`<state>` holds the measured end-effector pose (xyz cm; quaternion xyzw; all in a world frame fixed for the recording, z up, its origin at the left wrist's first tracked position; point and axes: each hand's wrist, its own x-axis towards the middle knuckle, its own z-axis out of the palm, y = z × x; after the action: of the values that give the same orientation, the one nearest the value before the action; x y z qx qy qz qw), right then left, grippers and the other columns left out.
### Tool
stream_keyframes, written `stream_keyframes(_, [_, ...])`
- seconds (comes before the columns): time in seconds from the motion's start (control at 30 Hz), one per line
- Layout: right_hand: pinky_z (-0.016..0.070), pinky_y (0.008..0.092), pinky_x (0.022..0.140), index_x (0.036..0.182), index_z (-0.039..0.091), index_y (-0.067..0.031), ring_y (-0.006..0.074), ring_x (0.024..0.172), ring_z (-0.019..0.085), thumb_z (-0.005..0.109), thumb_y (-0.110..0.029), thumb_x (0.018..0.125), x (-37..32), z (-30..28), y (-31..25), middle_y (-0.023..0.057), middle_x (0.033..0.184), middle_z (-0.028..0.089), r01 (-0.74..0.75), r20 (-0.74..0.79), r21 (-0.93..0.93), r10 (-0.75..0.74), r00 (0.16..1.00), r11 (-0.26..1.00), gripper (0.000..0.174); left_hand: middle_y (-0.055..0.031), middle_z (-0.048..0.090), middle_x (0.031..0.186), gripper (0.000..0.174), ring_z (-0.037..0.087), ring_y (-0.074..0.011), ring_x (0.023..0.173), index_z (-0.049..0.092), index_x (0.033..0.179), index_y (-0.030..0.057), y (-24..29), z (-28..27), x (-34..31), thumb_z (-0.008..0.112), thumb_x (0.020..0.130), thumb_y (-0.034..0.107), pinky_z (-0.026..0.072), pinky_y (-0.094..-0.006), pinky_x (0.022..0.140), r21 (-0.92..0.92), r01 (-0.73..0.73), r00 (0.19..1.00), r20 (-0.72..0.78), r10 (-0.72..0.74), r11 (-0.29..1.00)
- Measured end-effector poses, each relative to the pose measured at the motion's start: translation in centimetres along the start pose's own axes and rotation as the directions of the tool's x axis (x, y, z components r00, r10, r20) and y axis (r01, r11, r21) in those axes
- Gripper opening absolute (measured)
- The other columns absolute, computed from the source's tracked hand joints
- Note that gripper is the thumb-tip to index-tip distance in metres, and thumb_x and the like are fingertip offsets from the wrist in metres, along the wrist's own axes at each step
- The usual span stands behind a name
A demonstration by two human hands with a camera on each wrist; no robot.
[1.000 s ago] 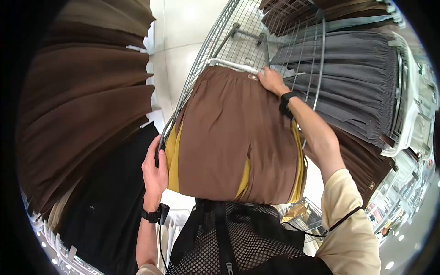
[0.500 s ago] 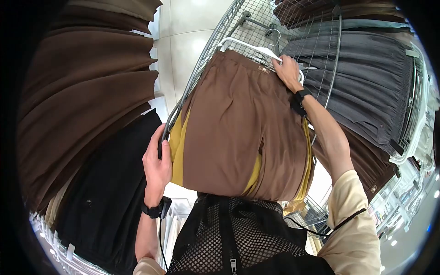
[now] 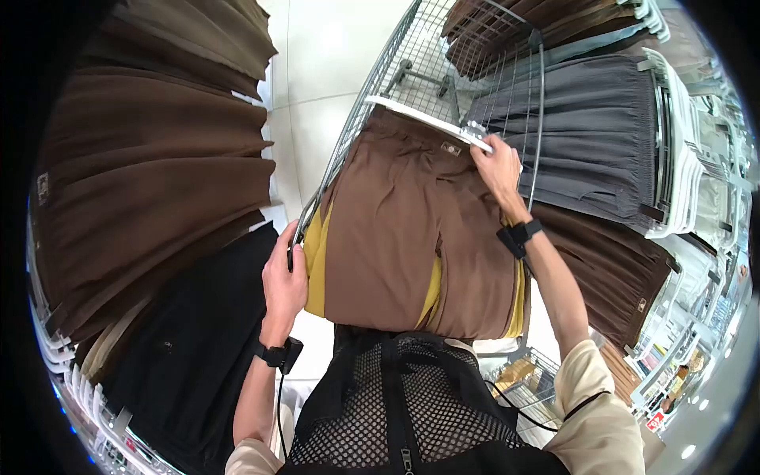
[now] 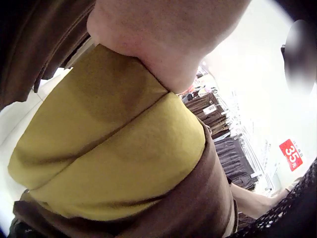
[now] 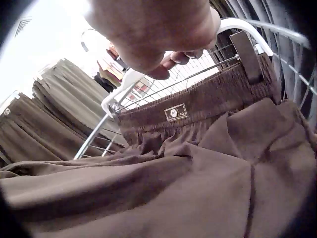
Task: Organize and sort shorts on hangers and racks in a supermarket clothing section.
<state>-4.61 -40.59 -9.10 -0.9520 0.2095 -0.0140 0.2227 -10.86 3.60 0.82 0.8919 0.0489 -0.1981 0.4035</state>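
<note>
Brown trousers [image 3: 388, 237] with yellow side panels lie over the near end of a wire shopping cart [image 3: 541, 87]. A white hanger [image 3: 423, 120] runs along their waistband, which bears a small label [image 5: 176, 112]. My right hand [image 3: 499, 170] holds the hanger near its right end, and in the right wrist view its fingers curl over the bar. At the cart's left rim my left hand [image 3: 285, 281] grips the metal edge, beside a yellow panel [image 4: 124, 163]. The left fingertips are hidden in the left wrist view.
Racks flank the cart closely: brown trousers [image 3: 158, 158] and black trousers [image 3: 190, 324] on the left, grey trousers [image 3: 578, 134] and dark brown trousers [image 3: 602, 269] on the right. Pale floor tiles [image 3: 317, 63] show ahead. Another wire basket [image 3: 538, 380] stands beside me.
The hanger has tipped and come lower with my right hand, so its hook no longer stands up plainly. The waistband has bunched. My left hand keeps its grip on the rim.
</note>
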Motion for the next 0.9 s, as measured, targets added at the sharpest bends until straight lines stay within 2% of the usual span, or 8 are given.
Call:
stream_keyframes(0.27, [0.0509,0.0406,0.069,0.096,0.078,-0.0080,0.0294,0.067,0.061,0.078,-0.029,0.086,-8.9,-9.9,-3.9,0.0092,0.070,0.065,-0.047,-0.119,0.178,0.069,0.991,0.983,0.023,-0.0252,0.062,0.145,0.046,0.060,-0.0438,0.133,0.052,0.150,0.0010,-0.7,0.2,-0.3,0.054,0.105,0.011,0.0489,-0.0471,0.111,0.060,-0.074,0.997,-0.020,0.075,0.995])
stream_keyframes(0.47, [0.0417,0.0324,0.060,0.079,0.070,-0.0100,0.0175,0.057,0.053,0.084,-0.008,0.074,-16.4,-19.6,-10.2,0.0013,0.068,0.064,0.196,-0.186,0.276,-0.148,0.971,0.941,0.015,-0.0264,0.050,0.156,0.055,0.046,-0.0446,0.147,0.047,0.153,-0.0011,2.2,0.5,-0.7,0.061,0.099,0.003,0.0393,-0.0479,0.121,-0.033,-0.251,0.965,-0.088,0.247,0.967])
stream_keyframes(0.53, [0.0417,0.0338,0.061,0.079,0.070,-0.0102,0.0189,0.056,0.054,0.085,-0.006,0.071,-17.2,-21.9,-11.4,0.0010,0.067,0.064,0.330,-0.174,0.324,-0.287,0.942,0.887,0.017,-0.0225,0.044,0.162,0.066,0.045,-0.0370,0.149,0.035,0.162,0.0024,1.6,0.4,-0.6,0.063,0.102,0.009,0.0378,-0.0439,0.125,-0.019,-0.275,0.954,0.118,0.275,0.961])
stream_keyframes(0.6, [0.0436,0.0337,0.061,0.080,0.072,-0.0098,0.0177,0.059,0.058,0.087,-0.005,0.070,-17.5,-24.3,-13.1,0.0011,0.069,0.067,0.426,-0.158,0.388,-0.397,0.904,0.817,0.018,-0.0183,0.049,0.159,0.065,0.050,-0.0303,0.144,0.037,0.162,0.0037,7.0,-0.4,-1.4,0.063,0.104,0.018,0.0401,-0.0407,0.123,-0.748,-0.012,0.940,0.217,0.262,0.664])
stream_keyframes(0.67, [0.0439,0.0312,0.059,0.081,0.074,-0.0093,0.0147,0.060,0.059,0.088,-0.005,0.071,-17.6,-25.5,-14.1,0.0006,0.071,0.068,0.414,-0.195,0.470,-0.365,0.910,0.780,0.018,-0.0141,0.053,0.155,0.065,0.054,-0.0237,0.140,0.039,0.163,0.0049,10.6,-0.9,-1.6,0.064,0.106,0.027,0.0424,-0.0374,0.122,-0.869,0.140,0.880,0.329,0.342,0.475])
stream_keyframes(0.73, [0.0440,0.0261,0.060,0.084,0.076,-0.0033,0.0111,0.067,0.060,0.085,-0.004,0.074,-18.2,-27.5,-15.4,0.0019,0.078,0.072,0.334,-0.178,0.530,-0.283,0.942,0.780,0.014,-0.0153,0.053,0.155,0.066,0.053,-0.0260,0.142,0.040,0.162,0.0061,8.4,0.4,-0.4,0.066,0.105,0.023,0.0402,-0.0393,0.124,-0.705,0.003,0.747,0.473,0.467,0.709])
stream_keyframes(0.8, [0.0439,0.0230,0.056,0.084,0.077,-0.0013,0.0058,0.061,0.058,0.091,-0.005,0.073,-18.2,-28.4,-16.5,0.0007,0.075,0.072,0.267,-0.277,0.464,-0.148,0.949,0.844,0.018,-0.0161,0.053,0.157,0.058,0.053,-0.0260,0.142,0.045,0.158,0.0026,7.3,2.8,-0.8,0.065,0.105,0.017,0.0397,-0.0394,0.123,-0.230,-0.553,0.642,0.494,0.586,0.800])
stream_keyframes(0.9, [0.0471,0.0213,0.062,0.090,0.077,0.0032,0.0042,0.066,0.058,0.092,-0.008,0.079,-18.8,-28.5,-16.8,0.0046,0.079,0.074,0.167,-0.425,0.361,0.002,0.905,0.917,0.022,-0.0214,0.060,0.148,0.047,0.058,-0.0315,0.136,0.054,0.149,-0.0006,7.7,4.8,-2.5,0.058,0.108,0.022,0.0458,-0.0403,0.114,-0.377,-0.348,0.635,0.579,0.511,0.858])
